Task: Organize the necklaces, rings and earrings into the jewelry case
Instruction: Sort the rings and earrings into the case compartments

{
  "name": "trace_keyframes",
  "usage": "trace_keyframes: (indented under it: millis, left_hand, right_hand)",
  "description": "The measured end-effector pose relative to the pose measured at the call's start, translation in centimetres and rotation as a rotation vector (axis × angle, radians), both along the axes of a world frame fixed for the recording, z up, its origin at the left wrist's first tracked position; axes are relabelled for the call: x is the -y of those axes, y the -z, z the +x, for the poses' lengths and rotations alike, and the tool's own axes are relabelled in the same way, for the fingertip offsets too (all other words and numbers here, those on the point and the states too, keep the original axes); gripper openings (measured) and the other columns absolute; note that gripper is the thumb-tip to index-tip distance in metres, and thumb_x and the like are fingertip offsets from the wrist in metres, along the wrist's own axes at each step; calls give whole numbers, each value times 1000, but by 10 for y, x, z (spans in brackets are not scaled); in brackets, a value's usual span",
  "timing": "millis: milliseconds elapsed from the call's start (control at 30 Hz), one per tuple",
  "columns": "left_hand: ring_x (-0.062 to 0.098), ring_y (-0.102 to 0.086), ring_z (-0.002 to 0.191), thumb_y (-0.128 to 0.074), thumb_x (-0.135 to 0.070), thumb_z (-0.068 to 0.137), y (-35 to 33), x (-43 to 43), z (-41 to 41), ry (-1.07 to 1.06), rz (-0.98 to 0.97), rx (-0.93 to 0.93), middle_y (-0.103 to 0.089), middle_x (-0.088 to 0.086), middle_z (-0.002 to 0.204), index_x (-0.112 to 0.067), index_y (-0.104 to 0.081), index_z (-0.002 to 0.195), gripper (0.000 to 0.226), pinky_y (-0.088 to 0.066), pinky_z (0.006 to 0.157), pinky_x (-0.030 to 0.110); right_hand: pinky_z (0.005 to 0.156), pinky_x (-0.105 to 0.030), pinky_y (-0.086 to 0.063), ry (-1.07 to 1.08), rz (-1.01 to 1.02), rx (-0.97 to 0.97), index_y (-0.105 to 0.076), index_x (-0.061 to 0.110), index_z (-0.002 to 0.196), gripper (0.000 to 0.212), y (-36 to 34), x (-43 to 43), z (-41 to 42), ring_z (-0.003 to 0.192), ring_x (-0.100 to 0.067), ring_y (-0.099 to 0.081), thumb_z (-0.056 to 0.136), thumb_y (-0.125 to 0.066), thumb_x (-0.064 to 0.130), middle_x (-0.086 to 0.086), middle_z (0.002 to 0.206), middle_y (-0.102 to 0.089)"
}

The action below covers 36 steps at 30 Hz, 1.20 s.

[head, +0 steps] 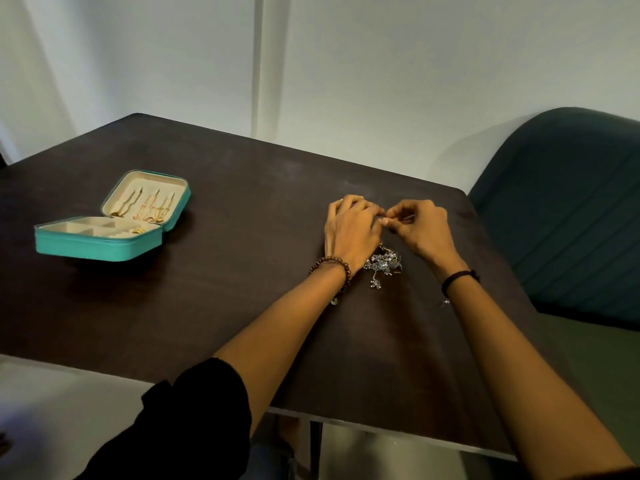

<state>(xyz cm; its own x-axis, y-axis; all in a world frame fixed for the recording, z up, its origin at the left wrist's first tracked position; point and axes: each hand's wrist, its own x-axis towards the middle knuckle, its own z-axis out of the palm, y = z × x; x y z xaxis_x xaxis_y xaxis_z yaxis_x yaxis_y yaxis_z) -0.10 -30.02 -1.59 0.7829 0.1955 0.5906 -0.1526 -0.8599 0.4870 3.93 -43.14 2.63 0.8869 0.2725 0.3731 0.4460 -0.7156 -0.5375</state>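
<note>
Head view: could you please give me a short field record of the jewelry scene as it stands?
case: teal jewelry case, open, on the table's left side
lid: gold chains hanging inside
right hand: pinches a small piece, too small to identify
left hand: fingers curled at the right hand's fingertips; grip unclear
loose pile: silver jewelry tangle, partly hidden by the left hand
beside table: dark green chair

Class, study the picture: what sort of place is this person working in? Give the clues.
Probably a plain indoor room, home or office; which, I cannot tell. Clues: a dark table, a teal padded chair beside it, and a bare pale wall behind.
</note>
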Motion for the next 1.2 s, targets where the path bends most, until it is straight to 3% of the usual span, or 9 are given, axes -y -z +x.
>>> trace_keyframes:
  millis: [100, 233, 333, 500, 633, 733, 967, 1067, 1200]
  left_hand:
    - [11, -47, 124, -57, -41, 97, -8, 1, -17, 25, -107, 24, -70, -9, 112, -27, -72, 115, 27, -28, 100, 31]
    - [10, -45, 111, -58, -46, 97, -19, -8, -41, 99, -204, -113, -60, -9, 108, -33, -68, 122, 30, -35, 97, 31]
    - [15, -60, 109, -65, -44, 93, -25, -16, -56, 118, -266, -170, -69, -5, 109, -37, -71, 115, 24, -49, 86, 32]
    - [-2, -68, 85, -75, -29, 89, -30, -28, -88, 103, -504, -113, -76, -14, 89, -30, -78, 99, 11, -57, 76, 26]
    - [-1, -68, 84, -74, -26, 89, -30, -37, -112, 66, -593, -61, -77, -11, 92, -26, -79, 104, 15, -53, 70, 15]
    - [1, -68, 84, -75, -29, 88, -32, -48, -126, 37, -624, -26, -77, -10, 94, -27, -78, 107, 19, -59, 73, 29]
    - [1, -66, 91, -71, -35, 90, -38, -86, -160, -25, -466, -43, -73, -16, 92, -33, -74, 112, 22, -58, 81, 33]
    - [7, -61, 101, -67, -29, 92, -43, -109, -174, -97, -297, -26, -65, -20, 92, -34, -71, 114, 22, -49, 91, 35]
    - [12, -59, 104, -66, -25, 92, -51, -148, -187, -203, -183, 37, -70, -12, 104, -33, -69, 110, 19, -44, 95, 38]
  right_hand:
    - [65, -2, -48, -18, 76, 4, -78, 10, 94, 15, -4, 4, -14, 77, -4, -67, 87, -79, 23, 0, 86, -74]
    - [76, -13, -57, -29, 160, -50, -78, 17, 96, 11, -9, 6, -38, 83, 2, -70, 87, -79, 24, 7, 90, -76]
    - [81, -17, -58, -85, 213, -87, -79, 19, 98, 11, -17, 6, -59, 87, 5, -70, 87, -79, 22, 10, 93, -76]
    - [83, -26, -60, -248, 431, -243, -78, 12, 101, 26, -27, -1, -96, 89, -11, -76, 77, -86, 10, 0, 91, -79]
    - [80, -24, -60, -316, 389, -187, -78, 15, 103, 29, -31, -17, -117, 89, -8, -75, 76, -87, 13, 3, 93, -79]
    - [77, -19, -59, -324, 278, -59, -79, 23, 100, 20, -34, -29, -125, 88, -1, -73, 81, -85, 26, 11, 92, -78]
    - [76, -7, -50, -416, 201, 73, -80, 16, 101, 15, -37, -67, -137, 87, 5, -70, 87, -80, 22, 10, 92, -77]
    - [76, -8, -51, -422, 233, 37, -81, 16, 98, 13, -34, -89, -139, 86, 4, -71, 86, -80, 22, 10, 90, -77]
    - [77, -10, -52, -441, 284, -31, -82, 18, 94, 11, -29, -121, -142, 85, 3, -71, 85, -82, 24, 10, 89, -78]
